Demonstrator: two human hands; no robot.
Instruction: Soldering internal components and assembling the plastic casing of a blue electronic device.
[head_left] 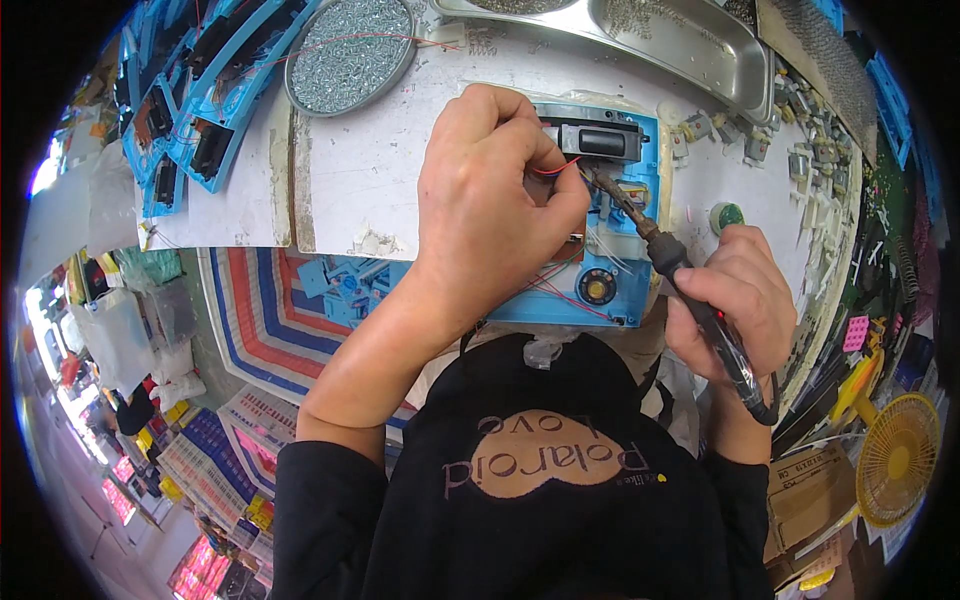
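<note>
My left hand is closed in a pinch on a thin red wire over the upper part of a blue plastic housing. My right hand grips a soldering iron by its dark handle, where a small red light glows. The iron's tip points up and left, close to the pinched wire; whether they touch I cannot tell. A black and grey part sits at the housing's far end. Nearer me, a round black speaker-like part lies in it, with red and white wires. My left hand hides the housing's left side.
A round tray of small screws and a steel tray stand at the back. Blue housings are piled far left. Beside my right hand is a small green-topped round item. A yellow fan stands lower right.
</note>
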